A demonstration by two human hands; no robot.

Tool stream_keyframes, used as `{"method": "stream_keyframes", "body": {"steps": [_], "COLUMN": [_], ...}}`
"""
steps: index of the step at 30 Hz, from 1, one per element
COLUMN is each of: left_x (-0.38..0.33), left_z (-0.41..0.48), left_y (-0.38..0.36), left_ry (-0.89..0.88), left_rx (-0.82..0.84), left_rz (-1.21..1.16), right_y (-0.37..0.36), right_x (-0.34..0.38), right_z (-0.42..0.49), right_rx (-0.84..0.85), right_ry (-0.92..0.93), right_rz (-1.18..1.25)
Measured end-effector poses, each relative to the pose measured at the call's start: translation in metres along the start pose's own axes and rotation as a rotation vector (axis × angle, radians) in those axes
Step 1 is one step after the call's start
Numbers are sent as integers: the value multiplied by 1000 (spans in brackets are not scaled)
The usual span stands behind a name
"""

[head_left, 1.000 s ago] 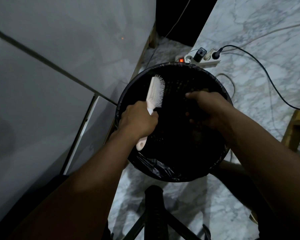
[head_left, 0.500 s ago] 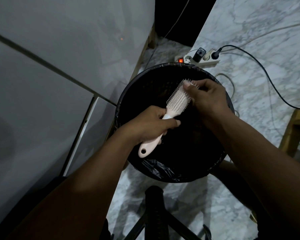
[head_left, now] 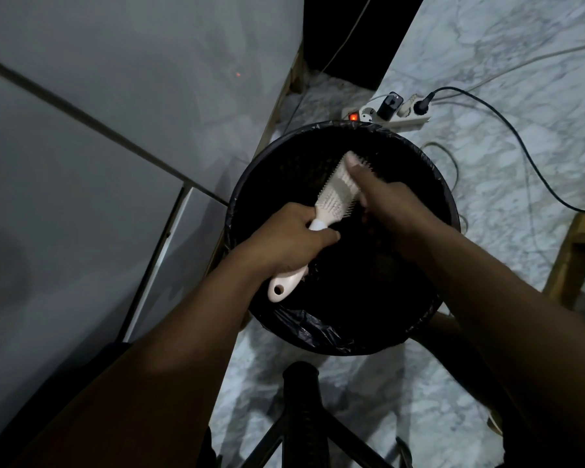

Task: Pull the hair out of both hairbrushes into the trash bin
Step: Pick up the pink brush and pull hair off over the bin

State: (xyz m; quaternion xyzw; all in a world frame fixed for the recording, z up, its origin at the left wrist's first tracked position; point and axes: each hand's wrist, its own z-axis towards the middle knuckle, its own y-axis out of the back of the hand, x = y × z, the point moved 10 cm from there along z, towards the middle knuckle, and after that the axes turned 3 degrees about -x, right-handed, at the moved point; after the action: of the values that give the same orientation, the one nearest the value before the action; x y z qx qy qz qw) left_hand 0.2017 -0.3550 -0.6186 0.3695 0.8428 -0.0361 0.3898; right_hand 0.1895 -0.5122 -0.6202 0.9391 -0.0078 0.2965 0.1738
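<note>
A pale pink hairbrush (head_left: 331, 194) is held over a round trash bin (head_left: 416, 325) lined with a black bag. My left hand (head_left: 287, 241) is closed around the brush's handle, whose holed end sticks out below my fist. My right hand (head_left: 385, 201) lies over the bristled head, thumb stretched along the bristles toward the tip. Whether hair is pinched in those fingers cannot be told in the dim light. Only one hairbrush is in view.
A white power strip (head_left: 395, 116) with a lit red switch and plugged black cables lies on the marble floor behind the bin. A grey cabinet (head_left: 98, 163) stands to the left, a wooden leg (head_left: 568, 261) to the right, a black stand (head_left: 301, 407) in front.
My left hand turned the brush so its head points right over the bin. My right hand rose from inside the bin, met the head, then slid down over the bristles.
</note>
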Motion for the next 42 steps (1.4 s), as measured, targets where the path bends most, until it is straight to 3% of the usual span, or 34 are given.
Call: {"method": "stream_keyframes", "body": {"steps": [8, 14, 17, 19, 22, 24, 28, 36, 39, 42], "left_x": [-7, -9, -8, 0, 9, 8, 1, -5, -4, -1], "left_z": [-3, -2, -2, 0, 4, 5, 1, -6, -7, -8], "left_y": [-4, 0, 0, 5, 15, 16, 7, -8, -10, -10], "left_ry": [-16, 23, 46, 84, 88, 64, 25, 16, 29, 56], "left_rx": [35, 22, 19, -30, -117, -133, -55, 87, 120, 143], "left_rz": [-56, -232, -262, -246, -126, -64, 15, -20, -25, -15], "right_y": [1, -24, -41, -35, 9, 8, -9, 29, 37, 35], "right_x": [21, 9, 4, 0, 4, 6, 7, 19, 11, -11], "right_z": [5, 4, 1, 5, 14, 17, 13, 15, 15, 17], "right_rx": [-107, 183, 331, 252, -111, -100, -7, -211, -279, -272], "right_ry": [310, 25, -120, -155, 66, 135, 143, 335, 273, -9], "right_rz": [-132, 514, 726, 728, 200, 102, 131, 228, 222, 440]}}
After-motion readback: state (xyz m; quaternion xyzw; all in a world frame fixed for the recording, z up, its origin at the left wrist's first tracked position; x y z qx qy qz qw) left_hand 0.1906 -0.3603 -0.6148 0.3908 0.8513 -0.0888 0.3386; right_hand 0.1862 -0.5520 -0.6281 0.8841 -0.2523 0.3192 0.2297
